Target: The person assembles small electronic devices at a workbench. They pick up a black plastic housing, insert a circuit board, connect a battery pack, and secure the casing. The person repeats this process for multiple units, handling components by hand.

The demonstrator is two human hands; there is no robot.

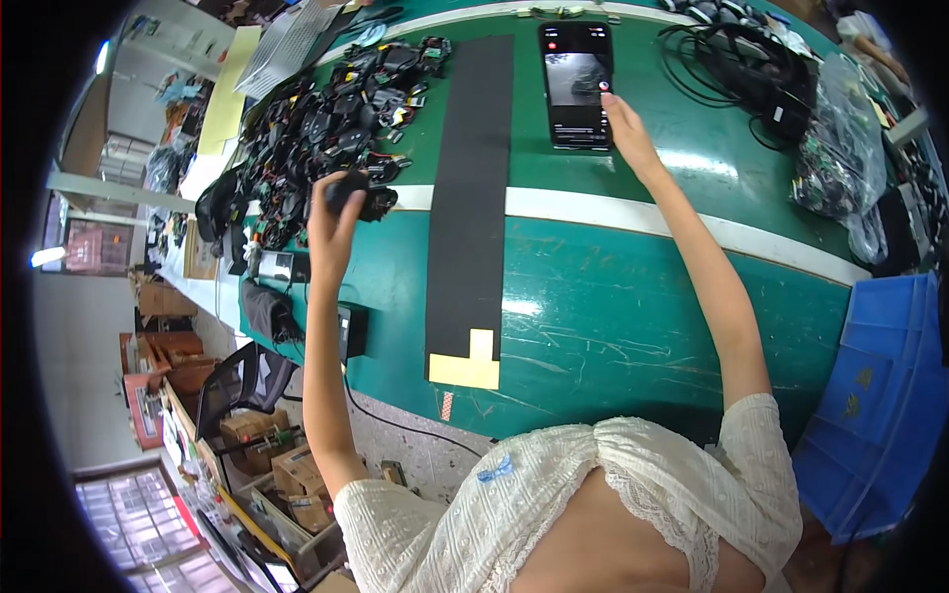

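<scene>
At the left, my left hand [331, 222] is closed around a small black rounded part [345, 194], raised at the near end of a heap of black electronic parts [326, 124]. The part's details are blurred. On the far side, a black smartphone [576, 124] has its lit screen toward me, showing a grey picture. My right hand [634, 138] is at the phone's right edge, a digit overlapping the screen's side. Its other fingers are mostly hidden. Between my hands, a long dark grey strip [470, 198] runs along the green table [593, 306].
Yellow tape [465, 371] marks the strip's near end. Black cables [707, 64] and a clear plastic bag of parts [840, 163] occupy the far right. A blue crate [865, 395] stands beside the table's right end. A black box [351, 331] sits near the left edge.
</scene>
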